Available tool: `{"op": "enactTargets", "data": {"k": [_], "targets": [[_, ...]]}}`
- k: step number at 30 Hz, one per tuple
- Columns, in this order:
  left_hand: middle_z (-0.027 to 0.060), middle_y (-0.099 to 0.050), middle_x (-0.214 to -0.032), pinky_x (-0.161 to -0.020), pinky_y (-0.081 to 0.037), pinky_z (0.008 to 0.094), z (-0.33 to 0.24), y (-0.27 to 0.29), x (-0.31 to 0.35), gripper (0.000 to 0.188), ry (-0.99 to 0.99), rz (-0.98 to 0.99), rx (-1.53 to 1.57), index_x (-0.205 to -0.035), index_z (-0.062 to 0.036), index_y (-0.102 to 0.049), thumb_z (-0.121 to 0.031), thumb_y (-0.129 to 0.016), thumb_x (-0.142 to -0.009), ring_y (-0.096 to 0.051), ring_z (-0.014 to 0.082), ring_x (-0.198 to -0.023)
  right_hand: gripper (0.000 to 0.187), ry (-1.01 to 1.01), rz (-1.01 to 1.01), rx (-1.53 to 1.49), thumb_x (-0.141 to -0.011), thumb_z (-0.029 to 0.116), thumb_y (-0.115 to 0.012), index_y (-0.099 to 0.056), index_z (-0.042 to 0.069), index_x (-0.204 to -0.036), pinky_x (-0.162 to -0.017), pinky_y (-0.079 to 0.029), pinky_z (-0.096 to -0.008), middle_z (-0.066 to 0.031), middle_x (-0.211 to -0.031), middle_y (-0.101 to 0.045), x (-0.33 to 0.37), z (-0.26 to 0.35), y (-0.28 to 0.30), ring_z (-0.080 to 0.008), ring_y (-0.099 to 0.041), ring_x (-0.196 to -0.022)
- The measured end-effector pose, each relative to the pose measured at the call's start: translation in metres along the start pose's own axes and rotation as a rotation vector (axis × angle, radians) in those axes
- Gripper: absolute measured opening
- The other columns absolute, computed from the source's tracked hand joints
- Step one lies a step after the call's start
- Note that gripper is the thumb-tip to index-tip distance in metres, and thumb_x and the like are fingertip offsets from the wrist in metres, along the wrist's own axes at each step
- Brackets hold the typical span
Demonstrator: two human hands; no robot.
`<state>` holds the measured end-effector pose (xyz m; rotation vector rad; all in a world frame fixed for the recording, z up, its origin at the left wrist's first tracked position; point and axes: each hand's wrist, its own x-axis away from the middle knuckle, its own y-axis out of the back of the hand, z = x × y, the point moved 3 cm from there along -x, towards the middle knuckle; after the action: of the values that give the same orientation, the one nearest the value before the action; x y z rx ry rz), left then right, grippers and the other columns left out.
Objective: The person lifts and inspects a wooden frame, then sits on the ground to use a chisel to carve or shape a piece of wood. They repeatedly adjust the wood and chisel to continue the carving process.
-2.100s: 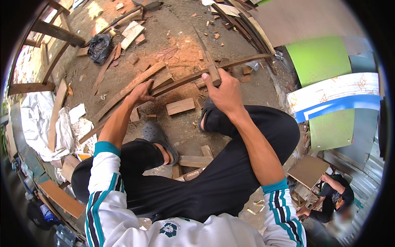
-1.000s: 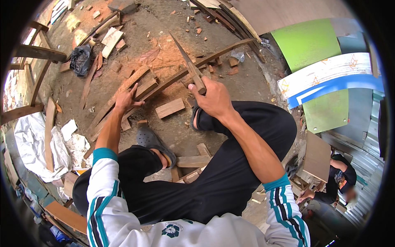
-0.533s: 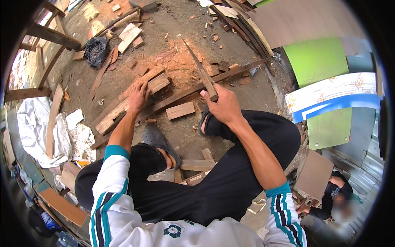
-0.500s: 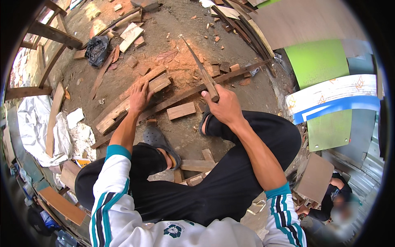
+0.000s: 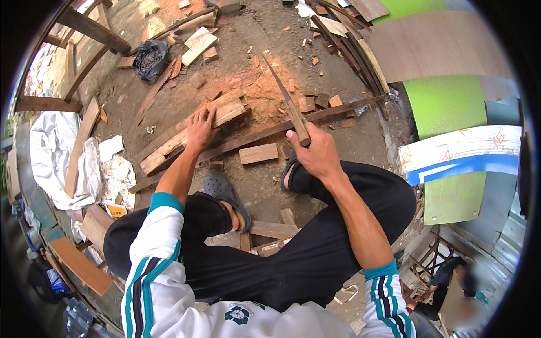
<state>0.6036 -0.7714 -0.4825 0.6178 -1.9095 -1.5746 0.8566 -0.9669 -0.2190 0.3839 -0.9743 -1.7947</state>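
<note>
My right hand (image 5: 320, 152) is closed around the wooden handle of a handsaw (image 5: 288, 107). Its dark, narrow blade is seen nearly edge-on and points away, above the ground and apart from the wood. My left hand (image 5: 201, 129) rests on a rough wooden beam (image 5: 163, 158), fingers spread over its top near the far right end; the thumb is mostly hidden. A long dark plank (image 5: 253, 136) lies slantwise beside the beam. Closer to my feet is a short wood block (image 5: 258, 154). Orange sawdust (image 5: 253, 90) covers the ground beyond the beam.
Wood offcuts (image 5: 200, 44) and a black plastic bag (image 5: 151, 59) lie at the far left. White sheeting (image 5: 53, 158) is on the left. Green panels (image 5: 445, 104) and stacked dark planks (image 5: 344, 50) stand right. Another person (image 5: 445, 287) is at the lower right.
The view has shifted, so the ground and wood sit slightly further right and lower. My hands keep their holds. At lower right, the person's brown board has moved down.
</note>
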Motion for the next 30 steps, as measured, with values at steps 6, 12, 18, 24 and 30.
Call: {"op": "enactTargets", "data": {"k": [6, 12, 18, 24, 30], "targets": [[0.021, -0.03, -0.157, -0.117, -0.027, 0.0547, 0.013, 0.012, -0.013, 0.114, 0.149, 0.29, -0.092, -0.161, -0.0181, -0.014, -0.049, -0.082, -0.075, -0.032, 0.0418, -0.143, 0.035, 0.07, -0.035, -0.018, -0.096, 0.032, -0.068, -0.062, -0.002, -0.091, -0.062, -0.048, -0.0455, -0.0245, -0.072, -0.062, 0.003, -0.006, -0.004, -0.0445, -0.062, -0.068], [0.0256, -0.047, -0.14, -0.106, -0.042, 0.0559, 0.025, 0.014, -0.022, 0.12, 0.186, 0.385, 0.034, -0.16, -0.0187, -0.014, -0.043, -0.088, -0.068, -0.05, 0.0455, -0.126, 0.033, 0.058, -0.022, -0.027, -0.096, 0.03, -0.068, -0.062, -0.002, -0.092, -0.061, -0.048, -0.0451, -0.0237, -0.071, -0.062, 0.001, -0.01, -0.003, -0.0436, -0.061, -0.067], [0.0258, -0.049, -0.137, -0.104, -0.043, 0.0548, 0.01, 0.012, -0.008, 0.121, 0.15, 0.393, -0.033, -0.161, -0.0233, -0.014, -0.044, -0.088, -0.068, -0.051, 0.0447, -0.125, 0.036, 0.026, 0.025, -0.047, -0.096, 0.033, -0.066, -0.06, -0.002, -0.089, -0.065, -0.049, -0.0483, -0.0232, -0.076, -0.064, -0.002, 0.001, 0.004, -0.0441, -0.063, -0.073], [0.0264, -0.052, -0.132, -0.102, -0.043, 0.0554, -0.013, 0.005, 0.012, 0.122, 0.103, 0.5, -0.042, -0.161, -0.0231, -0.014, -0.046, -0.088, -0.067, -0.052, 0.0443, -0.123, 0.039, 0.024, 0.027, -0.032, -0.096, 0.036, -0.064, -0.057, -0.001, -0.086, -0.067, -0.05, -0.0508, -0.023, -0.079, -0.066, 0.0, -0.001, 0.005, -0.045, -0.064, -0.076], [0.0264, -0.046, -0.141, -0.109, -0.035, 0.0578, -0.019, 0.003, 0.018, 0.124, 0.174, 0.448, -0.009, -0.16, -0.0159, -0.014, -0.057, -0.085, -0.068, -0.044, 0.0439, -0.133, 0.04, 0.014, 0.011, -0.02, -0.097, 0.037, -0.064, -0.058, -0.001, -0.086, -0.065, -0.048, -0.0496, -0.0246, -0.076, -0.063, 0.0, -0.007, 0.007, -0.0457, -0.062, -0.072]]}}
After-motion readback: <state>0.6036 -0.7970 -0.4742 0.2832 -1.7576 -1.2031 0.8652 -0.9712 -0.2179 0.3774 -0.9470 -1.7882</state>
